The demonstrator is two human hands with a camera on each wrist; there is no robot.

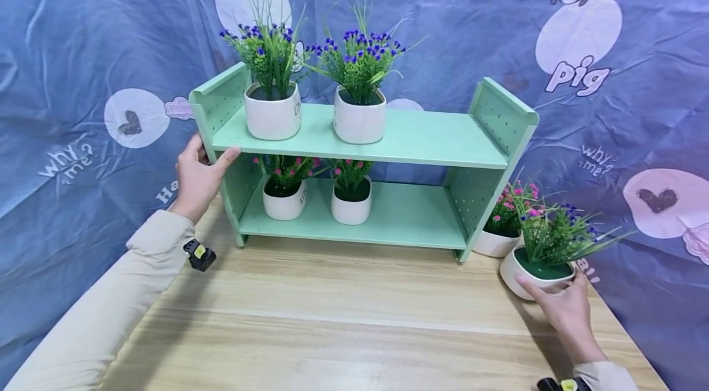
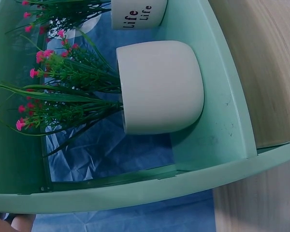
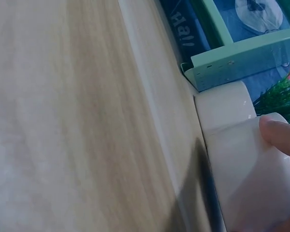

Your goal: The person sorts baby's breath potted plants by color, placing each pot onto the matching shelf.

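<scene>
A person's right hand [image 1: 567,311], curled around one side with the thumb at the near rim, grips a white pot of blue flowers [image 1: 512,274] at the right end of the wooden bench [image 1: 354,311]. The pot sits hard by a pink-flowered pot [image 1: 493,244] beside the green shelf [image 1: 418,212]; whether its base bears fully on the bench is hard to tell. The left hand [image 1: 199,178] grips the shelf's left side panel [image 1: 224,104], thumb to the front and fingers behind. Two blue-flowered pots [image 1: 359,121] stand on the upper deck, two pink-flowered ones [image 1: 351,207] below.

The one-sided hold looks the likeliest trouble: a careless lift could let the smooth pot swivel or slip, and the bench's right edge is near. Overlapping foliage could snag, dragging the neighbouring pot along. A sharp pull by the left hand could jolt the shelf, rocking the pots on its upper deck
</scene>
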